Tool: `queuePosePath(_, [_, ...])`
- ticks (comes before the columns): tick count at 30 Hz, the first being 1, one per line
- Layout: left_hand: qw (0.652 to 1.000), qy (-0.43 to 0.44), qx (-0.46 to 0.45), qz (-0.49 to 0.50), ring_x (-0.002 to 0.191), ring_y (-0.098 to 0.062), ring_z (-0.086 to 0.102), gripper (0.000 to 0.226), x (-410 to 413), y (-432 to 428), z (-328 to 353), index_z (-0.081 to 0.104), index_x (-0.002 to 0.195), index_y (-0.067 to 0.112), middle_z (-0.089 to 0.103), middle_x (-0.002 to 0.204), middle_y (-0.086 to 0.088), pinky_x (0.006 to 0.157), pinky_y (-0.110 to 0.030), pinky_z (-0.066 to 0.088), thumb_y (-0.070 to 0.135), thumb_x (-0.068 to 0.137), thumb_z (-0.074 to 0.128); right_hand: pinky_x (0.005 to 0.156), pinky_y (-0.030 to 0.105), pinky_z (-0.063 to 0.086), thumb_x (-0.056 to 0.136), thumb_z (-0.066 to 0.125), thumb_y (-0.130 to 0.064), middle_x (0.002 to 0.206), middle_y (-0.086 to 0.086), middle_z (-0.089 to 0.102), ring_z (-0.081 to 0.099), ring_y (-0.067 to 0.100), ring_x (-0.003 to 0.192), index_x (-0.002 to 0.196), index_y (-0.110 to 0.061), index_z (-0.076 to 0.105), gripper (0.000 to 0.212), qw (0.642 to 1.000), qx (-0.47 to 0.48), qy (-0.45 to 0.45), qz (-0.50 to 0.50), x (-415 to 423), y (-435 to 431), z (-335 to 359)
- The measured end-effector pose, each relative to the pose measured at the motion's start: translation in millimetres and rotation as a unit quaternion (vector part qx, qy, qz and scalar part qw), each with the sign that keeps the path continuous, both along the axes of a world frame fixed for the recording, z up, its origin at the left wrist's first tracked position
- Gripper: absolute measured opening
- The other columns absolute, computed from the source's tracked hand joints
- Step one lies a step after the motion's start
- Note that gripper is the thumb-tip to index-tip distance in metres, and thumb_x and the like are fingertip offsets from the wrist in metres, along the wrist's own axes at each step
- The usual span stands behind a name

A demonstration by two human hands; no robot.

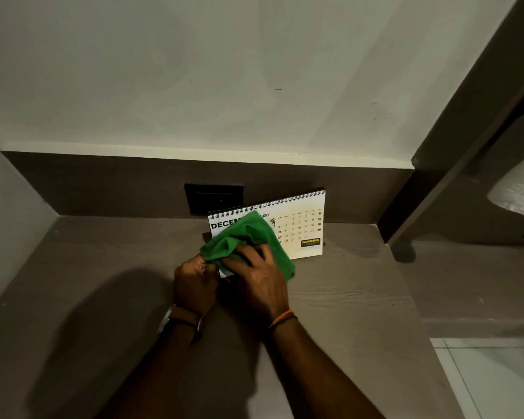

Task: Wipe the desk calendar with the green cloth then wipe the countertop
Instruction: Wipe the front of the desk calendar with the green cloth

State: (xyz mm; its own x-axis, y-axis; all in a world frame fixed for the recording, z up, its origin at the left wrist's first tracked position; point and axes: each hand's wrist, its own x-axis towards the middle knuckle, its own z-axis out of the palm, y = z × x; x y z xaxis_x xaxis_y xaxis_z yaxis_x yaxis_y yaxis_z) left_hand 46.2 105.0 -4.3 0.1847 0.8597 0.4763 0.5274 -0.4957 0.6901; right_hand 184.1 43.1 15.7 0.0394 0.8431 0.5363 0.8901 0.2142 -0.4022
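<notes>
One desk calendar (303, 228) stood on the counter (345, 297) at 12 o'clock from you, close to the back panel. One black socket plate (214, 198) sat behind it at 11 o'clock. One green cloth (242, 237) hid the left half of the page, at 9 o'clock from the date grid. Your right grip (260, 282) lay spread, pressing the cloth to the page. Your left grip (194, 282) was curled round the calendar's lower corner at 7 o'clock.

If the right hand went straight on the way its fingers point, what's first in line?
The right hand presses the green cloth; straight on, the desk calendar face behind it comes first. Depth beyond is unclear.
</notes>
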Motion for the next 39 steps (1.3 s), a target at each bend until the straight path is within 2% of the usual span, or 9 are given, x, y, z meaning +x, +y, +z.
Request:
queuePosePath(4, [0.999,-0.040,0.010,-0.005,0.080,0.001,0.059,0.021,5,-4,8,0.073,0.099,0.000,0.068,0.093,0.003,0.071,-0.014,0.047,0.002,0.083,0.059,0.080,0.035,0.052,0.074,0.073,-0.003,0.114,-0.004,0.068,0.058,0.030,0.103,0.102,-0.026,0.078,0.037,0.998,-0.020,0.022,-0.063,24,-12,-7])
queuePosePath(8, [0.998,-0.056,-0.005,-0.019,0.076,-0.002,0.063,0.019,6,-5,11,0.074,0.097,0.004,0.067,0.093,0.009,0.064,-0.029,0.054,0.009,0.088,0.057,0.090,0.042,0.055,0.069,0.061,0.017,0.110,0.008,0.070,0.066,0.032,0.101,0.104,-0.012,0.080,0.050,0.943,0.069,0.212,-0.247,58,-8,11])
queuePosePath(10, [0.999,-0.047,-0.010,-0.020,0.074,-0.008,0.066,0.021,6,-4,12,0.074,0.098,0.005,0.072,0.094,0.002,0.064,-0.027,0.054,0.012,0.089,0.056,0.092,0.041,0.054,0.071,0.061,0.018,0.111,0.010,0.069,0.066,0.033,0.102,0.108,-0.011,0.079,0.050,0.937,0.090,0.237,-0.241,50,4,25])
queuePosePath(18, [0.998,0.043,0.027,-0.023,0.051,-0.031,0.059,0.034,-4,-1,7,0.061,0.059,-0.003,0.062,0.059,-0.018,0.054,-0.029,0.036,0.011,0.084,0.043,0.068,0.035,0.054,0.083,0.061,-0.036,0.128,-0.004,0.061,0.054,0.034,0.109,0.120,-0.039,0.066,0.037,0.999,-0.005,0.036,0.008,-15,-3,3])
queuePosePath(22, [0.999,0.020,0.006,-0.037,0.088,-0.017,0.065,0.024,-1,-4,12,0.072,0.098,-0.005,0.074,0.094,-0.015,0.077,-0.028,0.054,0.007,0.084,0.055,0.069,0.032,0.053,0.083,0.075,-0.036,0.117,-0.010,0.068,0.057,0.026,0.104,0.110,-0.035,0.075,0.026,0.999,-0.043,-0.008,0.000,6,-14,-10])
queuePosePath(25, [1.000,0.003,0.008,-0.030,0.084,-0.015,0.066,0.022,1,-4,13,0.073,0.100,0.000,0.075,0.091,-0.014,0.073,-0.028,0.054,0.011,0.088,0.057,0.073,0.030,0.052,0.082,0.073,-0.024,0.111,-0.012,0.070,0.057,0.023,0.103,0.101,-0.033,0.079,0.022,0.997,-0.060,-0.039,-0.019,23,-14,-5])
queuePosePath(30, [1.000,-0.007,0.000,-0.030,0.076,-0.009,0.066,0.024,1,-4,13,0.073,0.102,0.006,0.073,0.094,-0.002,0.067,-0.007,0.044,0.015,0.092,0.054,0.089,0.034,0.054,0.068,0.062,0.015,0.104,0.006,0.072,0.065,0.029,0.097,0.102,-0.014,0.081,0.048,0.968,0.029,0.157,-0.196,70,-20,5])
queuePosePath(36, [0.999,0.002,-0.005,-0.032,0.069,-0.006,0.062,0.021,3,-5,15,0.073,0.094,0.007,0.073,0.087,-0.002,0.063,-0.006,0.042,0.014,0.092,0.053,0.101,0.013,0.041,0.076,0.057,0.014,0.120,0.009,0.064,0.061,0.019,0.109,0.117,-0.010,0.072,0.050,0.891,0.105,0.331,-0.292,34,6,26])
queuePosePath(39, [0.999,0.000,-0.002,-0.035,0.058,-0.009,0.055,0.023,3,-5,16,0.067,0.076,0.009,0.062,0.066,-0.001,0.056,-0.022,0.041,0.015,0.092,0.052,0.095,0.034,0.050,0.072,0.056,0.001,0.115,0.009,0.061,0.059,0.029,0.104,0.115,-0.016,0.073,0.049,0.938,0.073,0.274,-0.201,4,8,25])
